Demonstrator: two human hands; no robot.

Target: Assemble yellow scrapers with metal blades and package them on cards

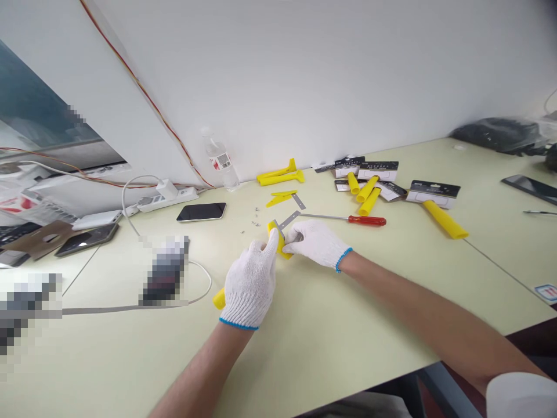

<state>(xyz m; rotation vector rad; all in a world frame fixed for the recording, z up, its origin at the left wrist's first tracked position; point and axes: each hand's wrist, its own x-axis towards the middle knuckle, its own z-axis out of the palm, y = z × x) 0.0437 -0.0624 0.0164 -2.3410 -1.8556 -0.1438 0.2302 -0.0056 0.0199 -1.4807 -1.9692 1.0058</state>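
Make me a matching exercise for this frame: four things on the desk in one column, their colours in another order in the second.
Things:
1. gloves
2. screwdriver handle
3. phone
4. loose plastic grip

Colours:
A. yellow
B. black
C. white with blue cuffs
D. red

Right pairs: 1-C, 2-D, 3-B, 4-A

A long yellow plastic handle (279, 240) is held at a slant, and its middle is hidden. A thin, flat gray metal strip (288, 221) sits right up against its far end.
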